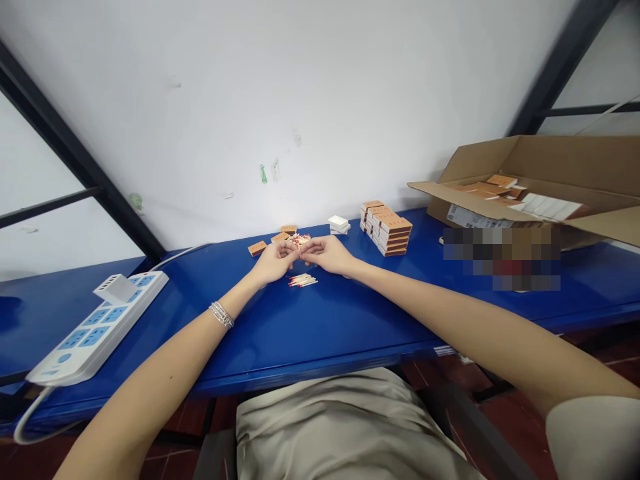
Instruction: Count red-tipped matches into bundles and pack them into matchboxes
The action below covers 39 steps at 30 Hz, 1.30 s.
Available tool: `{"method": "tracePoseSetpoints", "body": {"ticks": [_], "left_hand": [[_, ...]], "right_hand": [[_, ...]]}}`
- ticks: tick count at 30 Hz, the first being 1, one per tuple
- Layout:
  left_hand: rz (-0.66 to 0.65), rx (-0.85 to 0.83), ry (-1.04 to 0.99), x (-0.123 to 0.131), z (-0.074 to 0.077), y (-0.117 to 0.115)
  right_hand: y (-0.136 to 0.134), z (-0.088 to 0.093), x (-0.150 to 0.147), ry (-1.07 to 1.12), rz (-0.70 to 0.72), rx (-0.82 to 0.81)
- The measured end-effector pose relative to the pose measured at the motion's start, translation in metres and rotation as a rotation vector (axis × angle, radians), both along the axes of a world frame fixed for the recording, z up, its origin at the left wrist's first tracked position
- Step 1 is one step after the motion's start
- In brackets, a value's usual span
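My left hand (277,261) and my right hand (329,255) meet over the blue table, fingertips closed and almost touching. Between them a few matches seem to be pinched, mostly covered by the fingers. Just behind the fingertips lies a loose heap of matches (301,239), partly hidden by my hands. Closer to me, a small bunch of matches (303,281) lies flat, roughly lined up, with red heads to the left. Orange-topped matchboxes (257,249) lie beside and behind my left hand. White matchbox trays (339,224) are stacked behind my right hand.
Stacked matchboxes (387,227) stand to the right. An open cardboard box (465,198) holding more matchboxes is at the far right, near a blurred patch. At left, a white power strip (103,327) with a plugged-in adapter lies on the blue table (320,327) by the wall.
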<state>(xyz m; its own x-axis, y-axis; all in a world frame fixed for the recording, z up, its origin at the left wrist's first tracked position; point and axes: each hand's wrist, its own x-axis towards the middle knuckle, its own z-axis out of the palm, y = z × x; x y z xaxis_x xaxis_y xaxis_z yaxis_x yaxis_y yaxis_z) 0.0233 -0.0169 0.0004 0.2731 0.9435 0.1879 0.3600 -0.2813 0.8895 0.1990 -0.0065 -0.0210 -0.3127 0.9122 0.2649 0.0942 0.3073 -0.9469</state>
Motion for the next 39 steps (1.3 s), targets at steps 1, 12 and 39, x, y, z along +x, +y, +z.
{"method": "tracePoseSetpoints", "body": {"ticks": [1, 12, 39], "left_hand": [[-0.001, -0.006, -0.005, 0.0, -0.001, 0.001], [-0.011, 0.043, -0.009, 0.0, 0.001, -0.001], [0.083, 0.146, 0.219, -0.035, 0.0, 0.026]], "right_hand": [[-0.001, 0.001, 0.0, -0.003, -0.003, -0.005], [-0.007, 0.008, 0.0, -0.03, -0.04, -0.05], [-0.004, 0.008, 0.009, -0.442, 0.073, 0.279]]}}
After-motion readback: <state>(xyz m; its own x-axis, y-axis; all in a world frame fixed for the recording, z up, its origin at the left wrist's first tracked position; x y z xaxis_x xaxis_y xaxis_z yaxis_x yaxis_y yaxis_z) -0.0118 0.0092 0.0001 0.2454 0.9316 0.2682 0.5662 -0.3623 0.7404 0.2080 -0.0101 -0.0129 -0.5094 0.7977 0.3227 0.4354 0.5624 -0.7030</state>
